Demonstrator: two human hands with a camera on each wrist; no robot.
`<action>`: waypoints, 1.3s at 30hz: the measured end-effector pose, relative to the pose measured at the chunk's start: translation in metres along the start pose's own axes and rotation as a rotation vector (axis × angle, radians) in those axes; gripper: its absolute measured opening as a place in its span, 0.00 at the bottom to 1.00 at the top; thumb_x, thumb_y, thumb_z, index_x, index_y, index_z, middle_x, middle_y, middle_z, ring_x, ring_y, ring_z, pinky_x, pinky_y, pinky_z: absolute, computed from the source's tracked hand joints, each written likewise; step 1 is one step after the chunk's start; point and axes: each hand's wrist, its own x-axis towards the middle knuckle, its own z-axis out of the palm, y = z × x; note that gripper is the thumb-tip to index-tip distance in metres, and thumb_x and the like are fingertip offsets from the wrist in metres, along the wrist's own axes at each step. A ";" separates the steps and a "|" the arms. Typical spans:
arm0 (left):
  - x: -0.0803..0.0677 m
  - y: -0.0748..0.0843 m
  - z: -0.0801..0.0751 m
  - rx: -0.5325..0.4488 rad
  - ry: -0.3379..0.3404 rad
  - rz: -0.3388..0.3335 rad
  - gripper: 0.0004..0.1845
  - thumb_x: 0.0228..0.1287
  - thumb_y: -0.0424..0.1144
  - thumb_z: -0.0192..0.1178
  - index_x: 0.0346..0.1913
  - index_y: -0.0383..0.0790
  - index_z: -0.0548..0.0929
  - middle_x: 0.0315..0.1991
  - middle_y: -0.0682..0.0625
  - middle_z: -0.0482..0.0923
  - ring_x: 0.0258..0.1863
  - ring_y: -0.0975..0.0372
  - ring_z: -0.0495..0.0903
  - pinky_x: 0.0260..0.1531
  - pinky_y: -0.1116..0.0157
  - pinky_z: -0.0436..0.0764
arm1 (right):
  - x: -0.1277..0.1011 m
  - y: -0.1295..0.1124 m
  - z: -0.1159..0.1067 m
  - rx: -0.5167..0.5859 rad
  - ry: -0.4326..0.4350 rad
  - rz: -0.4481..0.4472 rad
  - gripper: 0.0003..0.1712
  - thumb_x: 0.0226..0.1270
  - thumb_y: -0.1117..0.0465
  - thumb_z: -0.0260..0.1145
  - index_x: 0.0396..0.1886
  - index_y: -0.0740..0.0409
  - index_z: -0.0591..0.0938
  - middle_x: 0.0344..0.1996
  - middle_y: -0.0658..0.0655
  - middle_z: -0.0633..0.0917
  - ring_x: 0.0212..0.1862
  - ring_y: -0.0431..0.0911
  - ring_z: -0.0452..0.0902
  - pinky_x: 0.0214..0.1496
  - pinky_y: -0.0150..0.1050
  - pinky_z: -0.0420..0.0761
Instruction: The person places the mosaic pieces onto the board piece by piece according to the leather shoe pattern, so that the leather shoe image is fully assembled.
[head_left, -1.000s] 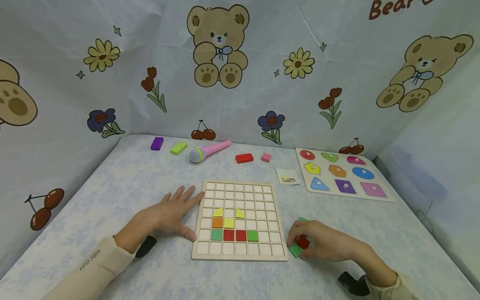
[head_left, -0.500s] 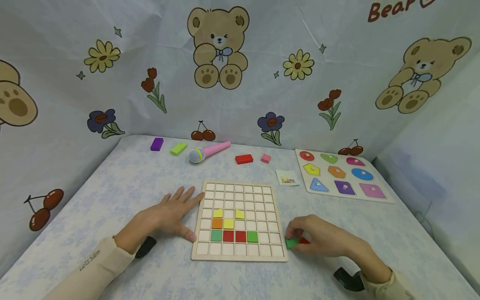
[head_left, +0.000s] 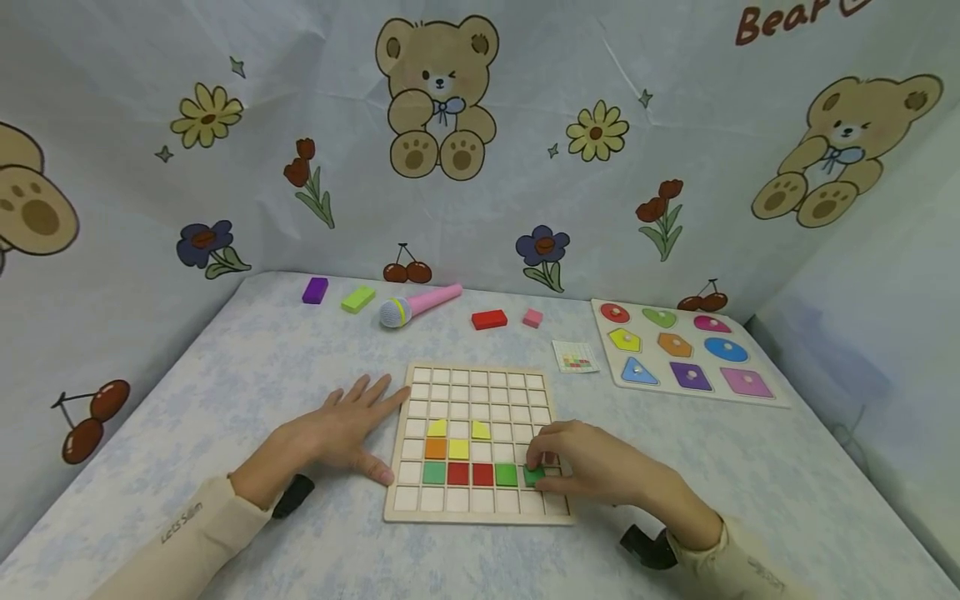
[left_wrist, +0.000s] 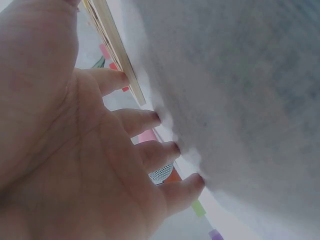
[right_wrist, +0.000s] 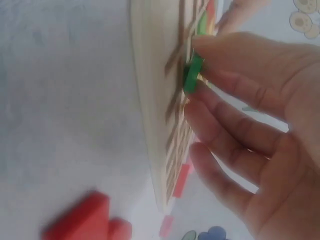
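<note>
Two hands are on the table. The right hand (head_left: 592,467) pinches a green tile (head_left: 534,476) between thumb and fingertips, holding it at the grid board (head_left: 480,375), in the second row from the near edge, just right of the lighter green tile (head_left: 506,473) that ends the green-red-red-green run. From the right wrist view the tile (right_wrist: 192,74) sits tilted against the board's (right_wrist: 150,100) surface, not flat in a cell. The left hand (head_left: 337,429) lies flat on the table, fingers spread, with fingertips touching the board's left edge. Further back there's a pink mic (head_left: 418,303), a red block (head_left: 489,319), and a shape puzzle (head_left: 686,354) off to the right. A couple of red tiles (right_wrist: 87,220) lie loose near the board.
</note>
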 end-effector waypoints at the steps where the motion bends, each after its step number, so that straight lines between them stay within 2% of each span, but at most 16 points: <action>1: 0.000 0.000 0.000 0.002 -0.001 -0.002 0.66 0.44 0.68 0.72 0.82 0.49 0.47 0.82 0.37 0.36 0.79 0.37 0.33 0.71 0.31 0.40 | 0.001 -0.001 0.001 -0.009 0.003 0.002 0.05 0.64 0.53 0.73 0.39 0.43 0.86 0.36 0.38 0.82 0.39 0.35 0.75 0.44 0.33 0.80; 13: 0.001 -0.001 0.001 0.007 -0.007 -0.016 0.66 0.44 0.68 0.72 0.82 0.49 0.47 0.82 0.38 0.36 0.79 0.38 0.33 0.72 0.31 0.40 | -0.002 0.000 0.006 -0.023 0.041 -0.054 0.07 0.64 0.54 0.73 0.42 0.46 0.89 0.40 0.39 0.83 0.41 0.32 0.76 0.45 0.33 0.81; 17: 0.002 0.001 0.001 0.017 -0.008 -0.012 0.66 0.44 0.69 0.71 0.82 0.49 0.46 0.82 0.38 0.36 0.79 0.38 0.33 0.72 0.32 0.40 | -0.008 0.000 0.002 -0.020 0.019 -0.055 0.10 0.65 0.56 0.72 0.45 0.46 0.91 0.44 0.41 0.82 0.46 0.35 0.74 0.48 0.33 0.80; 22: 0.002 0.001 0.000 0.016 -0.009 -0.012 0.66 0.44 0.68 0.72 0.82 0.49 0.46 0.82 0.37 0.36 0.79 0.37 0.33 0.72 0.31 0.40 | -0.011 0.001 0.001 -0.016 -0.012 -0.046 0.13 0.67 0.53 0.71 0.50 0.43 0.90 0.53 0.45 0.77 0.56 0.43 0.66 0.55 0.37 0.76; 29: 0.001 0.001 0.001 0.012 -0.006 -0.011 0.67 0.44 0.68 0.72 0.82 0.48 0.46 0.82 0.37 0.37 0.79 0.37 0.33 0.71 0.31 0.40 | -0.013 0.008 -0.003 0.022 -0.068 -0.057 0.18 0.69 0.49 0.68 0.57 0.41 0.86 0.57 0.45 0.77 0.59 0.44 0.65 0.59 0.41 0.77; 34: 0.000 0.002 0.002 0.009 -0.003 -0.010 0.67 0.44 0.69 0.71 0.82 0.48 0.46 0.81 0.36 0.37 0.79 0.37 0.34 0.71 0.31 0.41 | -0.015 0.020 -0.014 0.039 -0.070 0.008 0.20 0.67 0.48 0.70 0.59 0.38 0.84 0.58 0.45 0.78 0.60 0.44 0.68 0.61 0.45 0.79; 39: 0.001 0.003 0.001 0.016 0.003 -0.009 0.67 0.44 0.69 0.71 0.82 0.48 0.46 0.81 0.36 0.37 0.79 0.37 0.34 0.71 0.31 0.41 | -0.019 0.039 -0.026 0.053 -0.039 0.110 0.23 0.64 0.51 0.73 0.59 0.43 0.84 0.58 0.47 0.79 0.60 0.48 0.72 0.61 0.52 0.79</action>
